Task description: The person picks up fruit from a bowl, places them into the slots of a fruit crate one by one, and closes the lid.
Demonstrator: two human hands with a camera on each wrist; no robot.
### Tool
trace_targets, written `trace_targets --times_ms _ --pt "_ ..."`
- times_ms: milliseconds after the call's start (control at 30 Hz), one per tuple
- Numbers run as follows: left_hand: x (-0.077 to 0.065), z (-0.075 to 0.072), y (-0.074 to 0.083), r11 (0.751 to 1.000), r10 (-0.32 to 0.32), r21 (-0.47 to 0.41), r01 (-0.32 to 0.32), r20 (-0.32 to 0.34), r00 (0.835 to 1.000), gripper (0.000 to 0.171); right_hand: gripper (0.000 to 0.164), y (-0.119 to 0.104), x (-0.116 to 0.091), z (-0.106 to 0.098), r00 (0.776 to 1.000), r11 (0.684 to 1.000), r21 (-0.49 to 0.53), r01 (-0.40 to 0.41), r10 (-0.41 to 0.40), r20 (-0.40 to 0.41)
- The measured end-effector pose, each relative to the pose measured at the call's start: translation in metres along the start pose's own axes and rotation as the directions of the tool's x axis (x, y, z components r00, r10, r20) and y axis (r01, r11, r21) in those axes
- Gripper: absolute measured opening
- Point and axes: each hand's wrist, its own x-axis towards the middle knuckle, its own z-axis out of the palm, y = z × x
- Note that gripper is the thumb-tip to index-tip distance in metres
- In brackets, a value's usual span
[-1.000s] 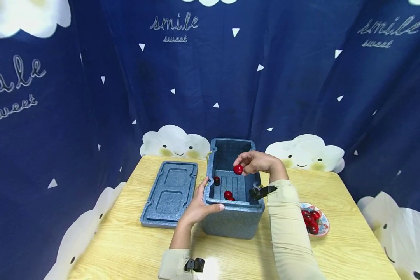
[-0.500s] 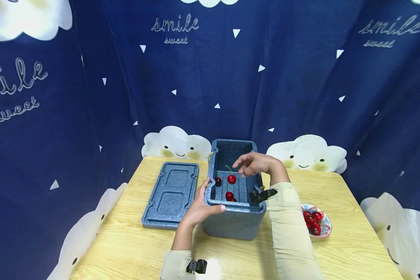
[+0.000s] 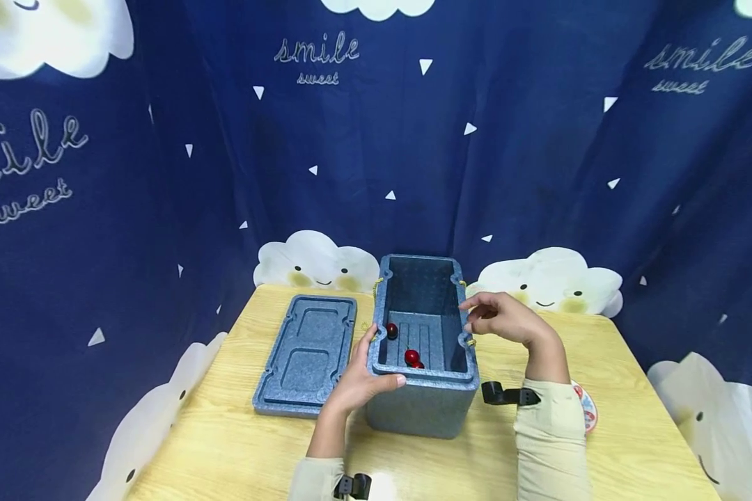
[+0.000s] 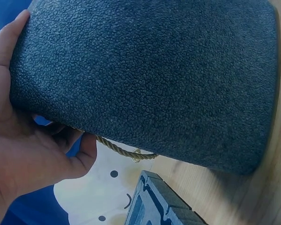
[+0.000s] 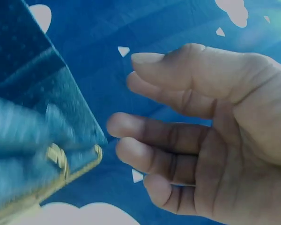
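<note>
A blue-grey foam box (image 3: 413, 410) with yellow rope handles stands uncovered on the table. Deep red cherries (image 3: 411, 356) lie on its floor near the front wall, and a darker cherry (image 3: 391, 331) rests by the left wall. My left hand (image 3: 356, 381) grips the near left corner; the left wrist view shows the thumb on the front face and the other fingers round the side. My right hand (image 3: 504, 316) is just beyond the right rim, nothing in it. Its fingers (image 5: 173, 136) are loosely bent and apart from the thumb.
The matching lid (image 3: 303, 358) lies flat on the wooden table (image 3: 225, 445), left of the box. At the right, my forearm hides most of a patterned dish (image 3: 590, 412). A dark blue curtain (image 3: 376, 139) with clouds hangs behind.
My right hand let go of a cherry, which dropped into the box. It then moved right, out past the rim, its forearm now covering the dish. The left hand keeps its hold.
</note>
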Motion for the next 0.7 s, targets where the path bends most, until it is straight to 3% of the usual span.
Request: trace_targets --times_ms 133,367,700 --pt "0.006 0.002 -0.013 1.000 0.000 0.006 0.000 -0.015 1.000 0.108 0.030 0.009 -0.019 0.001 0.995 1.000 -0.007 -0.015 0.015 -0.099" --pt "0.004 0.004 -0.013 1.000 0.007 -0.018 -0.008 -0.032 0.999 0.107 0.030 0.032 -0.046 0.007 0.966 0.997 -0.058 -0.047 0.031 -0.256" --pt "0.005 0.002 -0.013 1.000 0.014 -0.022 -0.014 -0.020 1.000 0.106 0.028 0.063 -0.075 0.011 0.908 0.992 -0.019 -0.124 0.106 -0.406"
